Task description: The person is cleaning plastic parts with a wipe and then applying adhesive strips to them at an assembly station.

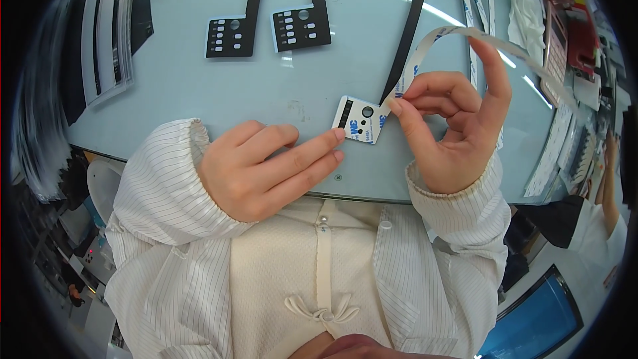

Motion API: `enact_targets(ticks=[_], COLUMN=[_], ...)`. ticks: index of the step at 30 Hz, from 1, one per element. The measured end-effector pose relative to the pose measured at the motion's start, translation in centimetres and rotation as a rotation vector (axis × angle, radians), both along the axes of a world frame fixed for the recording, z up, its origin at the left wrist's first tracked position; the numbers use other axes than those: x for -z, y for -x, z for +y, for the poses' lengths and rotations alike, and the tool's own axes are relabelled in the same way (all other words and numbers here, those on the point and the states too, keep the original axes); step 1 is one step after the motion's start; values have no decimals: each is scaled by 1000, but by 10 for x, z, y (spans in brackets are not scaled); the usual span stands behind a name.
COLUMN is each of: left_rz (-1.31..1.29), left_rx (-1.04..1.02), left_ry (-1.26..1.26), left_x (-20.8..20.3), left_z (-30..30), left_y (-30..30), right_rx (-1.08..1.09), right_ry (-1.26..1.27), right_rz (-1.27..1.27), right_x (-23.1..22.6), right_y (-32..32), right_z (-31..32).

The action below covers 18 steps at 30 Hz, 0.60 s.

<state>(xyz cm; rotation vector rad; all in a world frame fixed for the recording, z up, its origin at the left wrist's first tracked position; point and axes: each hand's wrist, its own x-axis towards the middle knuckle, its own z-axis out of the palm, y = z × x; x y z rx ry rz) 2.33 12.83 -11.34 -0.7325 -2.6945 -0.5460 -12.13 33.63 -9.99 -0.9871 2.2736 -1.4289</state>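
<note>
A small keypad panel (362,126) lies on the glass-topped table (266,93) with its white, printed backing facing up. A black flat tail (408,33) runs from it toward the far edge. With fingers stretched out, my left hand (262,169) rests its index fingertip on the panel's near left edge. Pinched between thumb and fingers of my right hand (455,123) is a long white liner strip (425,46), at the panel's right side. The strip arches up past my raised finger and trails off to the right.
Two black keypad panels (232,38) with tails lie farther off, left of the middle. Dark sheets in clear film (106,33) are stacked at far left. Loose white strips (468,0), crumpled white sheeting (526,10) and a pink calculator (556,43) sit at right. Another person's arm (608,179) shows beyond.
</note>
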Motion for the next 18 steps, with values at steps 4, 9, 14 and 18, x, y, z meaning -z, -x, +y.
enact_targets(ticks=[4,9,14,18], left_rz=[24,-117,-187,-191], left_rx=[-19,35,49,78], left_ry=[23,4,-31,-88], left_x=[-3,-6,-7,-7], left_z=[6,20,22,19], left_y=[2,6,6,2], right_rx=[16,-1,-13,33], right_ry=[-54,-23,-2,-57], right_rz=[37,51,205,244], right_x=[-4,-5,-5,-10], right_y=[-3,-7,-5,-2], right_z=[-3,-2,-4,2])
